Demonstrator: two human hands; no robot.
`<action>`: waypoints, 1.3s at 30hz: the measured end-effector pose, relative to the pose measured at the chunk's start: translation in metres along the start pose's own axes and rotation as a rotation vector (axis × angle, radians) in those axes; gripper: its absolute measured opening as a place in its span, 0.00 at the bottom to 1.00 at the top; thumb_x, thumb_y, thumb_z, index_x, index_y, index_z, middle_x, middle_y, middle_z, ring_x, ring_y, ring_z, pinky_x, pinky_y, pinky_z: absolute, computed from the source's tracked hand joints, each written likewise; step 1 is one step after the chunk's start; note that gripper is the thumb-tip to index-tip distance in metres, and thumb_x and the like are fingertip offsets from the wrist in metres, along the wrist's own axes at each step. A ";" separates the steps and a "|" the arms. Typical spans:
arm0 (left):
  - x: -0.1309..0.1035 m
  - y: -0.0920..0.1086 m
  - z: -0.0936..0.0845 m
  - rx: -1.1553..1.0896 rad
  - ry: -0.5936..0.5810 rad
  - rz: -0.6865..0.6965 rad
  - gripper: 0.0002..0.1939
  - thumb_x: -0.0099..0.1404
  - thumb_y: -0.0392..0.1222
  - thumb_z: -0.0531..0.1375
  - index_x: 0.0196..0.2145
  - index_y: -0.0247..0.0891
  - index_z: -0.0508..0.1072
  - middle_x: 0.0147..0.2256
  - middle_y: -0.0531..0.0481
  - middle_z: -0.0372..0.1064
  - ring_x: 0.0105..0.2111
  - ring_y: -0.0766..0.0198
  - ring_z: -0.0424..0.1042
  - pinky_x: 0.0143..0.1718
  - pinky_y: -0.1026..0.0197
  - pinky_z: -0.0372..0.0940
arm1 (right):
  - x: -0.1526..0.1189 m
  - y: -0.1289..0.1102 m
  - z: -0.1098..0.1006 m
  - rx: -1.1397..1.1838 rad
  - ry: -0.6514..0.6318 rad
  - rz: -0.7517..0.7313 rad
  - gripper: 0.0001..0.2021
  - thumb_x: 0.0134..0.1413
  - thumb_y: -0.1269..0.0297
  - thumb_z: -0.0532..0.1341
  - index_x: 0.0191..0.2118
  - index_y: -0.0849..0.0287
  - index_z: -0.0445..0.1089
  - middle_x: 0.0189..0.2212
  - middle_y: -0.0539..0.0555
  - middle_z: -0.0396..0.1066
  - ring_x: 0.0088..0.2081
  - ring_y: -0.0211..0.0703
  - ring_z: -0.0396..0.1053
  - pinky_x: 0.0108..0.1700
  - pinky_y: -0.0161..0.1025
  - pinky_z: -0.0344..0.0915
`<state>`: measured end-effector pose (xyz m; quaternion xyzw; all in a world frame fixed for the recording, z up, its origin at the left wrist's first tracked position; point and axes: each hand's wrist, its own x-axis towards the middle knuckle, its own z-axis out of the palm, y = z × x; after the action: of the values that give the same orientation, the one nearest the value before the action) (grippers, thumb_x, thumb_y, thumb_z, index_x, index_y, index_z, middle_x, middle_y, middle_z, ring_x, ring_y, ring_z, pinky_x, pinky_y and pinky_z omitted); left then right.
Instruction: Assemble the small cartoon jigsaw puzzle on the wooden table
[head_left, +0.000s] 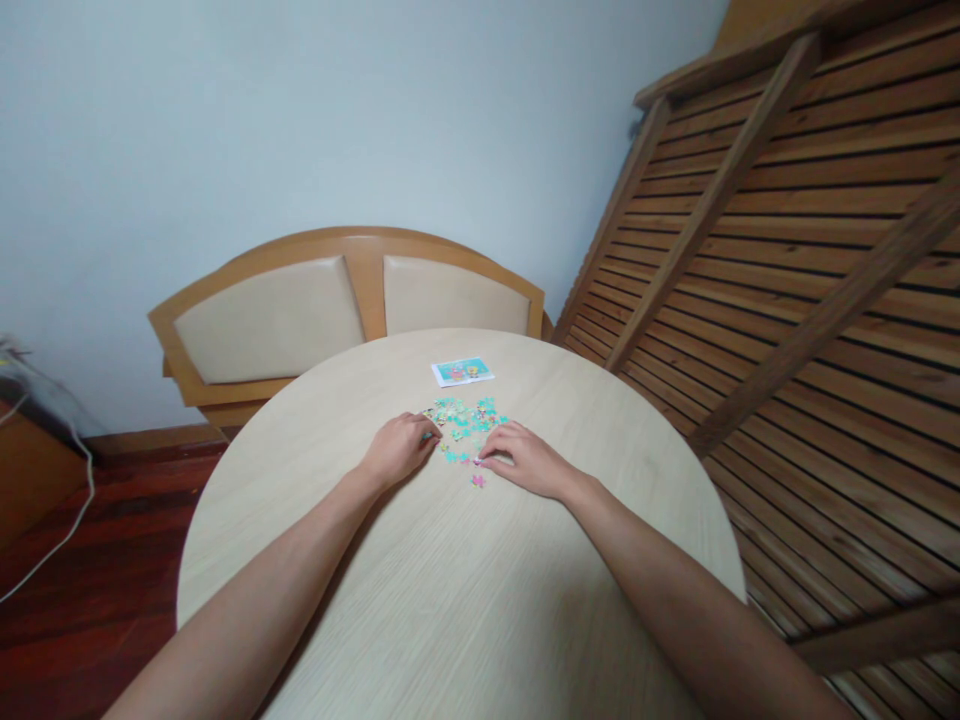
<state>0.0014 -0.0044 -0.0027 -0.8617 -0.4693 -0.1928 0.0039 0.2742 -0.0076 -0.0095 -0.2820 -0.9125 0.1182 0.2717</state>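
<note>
Many small jigsaw puzzle pieces [457, 414], mostly teal with some yellow and pink, lie loosely spread on the round table [420, 600]. At the left side of the spread is my left hand [397, 450], its fingers drawn together with a teal fleck of a puzzle piece showing at them. My right hand [529, 460] is on the right side, thumb and forefinger pinched on a small pinkish-white puzzle piece [478, 461] at the tabletop. Just below it, toward me, lies a separate pink puzzle piece [478, 481]. The fingers partly hide pieces beside them.
Beyond the pieces lies a picture card [463, 372] with a teal cartoon print. A padded wooden headboard [360, 290] stands behind the table against the wall. Wooden slatted panels [750, 290] lean on the right. A white cable [86, 480] hangs at the left.
</note>
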 end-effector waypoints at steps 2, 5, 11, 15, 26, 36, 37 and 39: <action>0.000 0.000 -0.002 0.009 -0.012 0.011 0.11 0.69 0.41 0.56 0.38 0.40 0.79 0.39 0.46 0.78 0.42 0.56 0.74 0.47 0.55 0.67 | 0.000 0.000 0.000 -0.002 0.002 0.000 0.06 0.64 0.62 0.62 0.40 0.56 0.76 0.39 0.55 0.76 0.44 0.45 0.71 0.51 0.46 0.63; -0.001 0.001 -0.007 0.033 -0.044 0.013 0.11 0.68 0.42 0.57 0.37 0.40 0.79 0.39 0.45 0.78 0.41 0.55 0.74 0.47 0.55 0.67 | 0.000 0.001 0.001 -0.007 0.003 0.001 0.06 0.63 0.62 0.62 0.40 0.55 0.76 0.38 0.54 0.76 0.44 0.45 0.71 0.51 0.45 0.63; -0.005 0.004 -0.016 0.051 -0.103 0.033 0.11 0.66 0.45 0.57 0.38 0.40 0.78 0.41 0.45 0.77 0.41 0.55 0.74 0.44 0.56 0.67 | 0.000 0.000 0.000 -0.005 -0.005 -0.004 0.06 0.64 0.62 0.62 0.40 0.56 0.76 0.39 0.54 0.76 0.44 0.45 0.70 0.51 0.45 0.63; -0.006 0.004 -0.019 0.041 -0.127 0.059 0.12 0.65 0.49 0.59 0.38 0.40 0.77 0.41 0.45 0.76 0.42 0.54 0.74 0.46 0.56 0.66 | 0.000 -0.001 -0.001 -0.007 -0.007 -0.001 0.06 0.64 0.62 0.62 0.40 0.56 0.76 0.38 0.54 0.76 0.44 0.45 0.70 0.51 0.46 0.63; -0.001 0.026 -0.007 0.195 -0.021 -0.127 0.15 0.68 0.52 0.58 0.34 0.37 0.74 0.37 0.41 0.74 0.39 0.51 0.73 0.39 0.54 0.67 | 0.002 -0.005 -0.003 -0.002 -0.024 -0.013 0.07 0.64 0.61 0.61 0.41 0.55 0.77 0.38 0.55 0.75 0.44 0.45 0.70 0.51 0.45 0.63; -0.003 0.010 -0.013 0.063 -0.094 0.011 0.13 0.70 0.48 0.57 0.37 0.38 0.77 0.38 0.42 0.74 0.41 0.54 0.73 0.45 0.56 0.67 | 0.003 -0.010 -0.002 0.021 -0.027 -0.071 0.10 0.66 0.65 0.58 0.47 0.55 0.75 0.45 0.56 0.76 0.50 0.46 0.70 0.56 0.48 0.63; -0.003 0.006 -0.014 0.038 -0.119 0.066 0.12 0.70 0.45 0.57 0.39 0.38 0.77 0.39 0.42 0.75 0.42 0.55 0.73 0.46 0.56 0.67 | 0.003 -0.011 -0.002 0.019 -0.033 -0.077 0.11 0.67 0.65 0.57 0.49 0.55 0.75 0.48 0.57 0.76 0.51 0.46 0.70 0.57 0.49 0.62; -0.004 0.000 -0.016 0.011 -0.151 0.148 0.11 0.69 0.42 0.56 0.42 0.37 0.78 0.41 0.42 0.75 0.43 0.55 0.73 0.49 0.55 0.66 | 0.003 -0.012 -0.001 0.008 -0.053 -0.077 0.13 0.68 0.64 0.56 0.52 0.55 0.74 0.52 0.57 0.74 0.55 0.47 0.68 0.59 0.50 0.61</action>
<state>-0.0058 -0.0106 0.0104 -0.9062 -0.4042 -0.1237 -0.0125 0.2671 -0.0156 -0.0028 -0.2422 -0.9292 0.1186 0.2528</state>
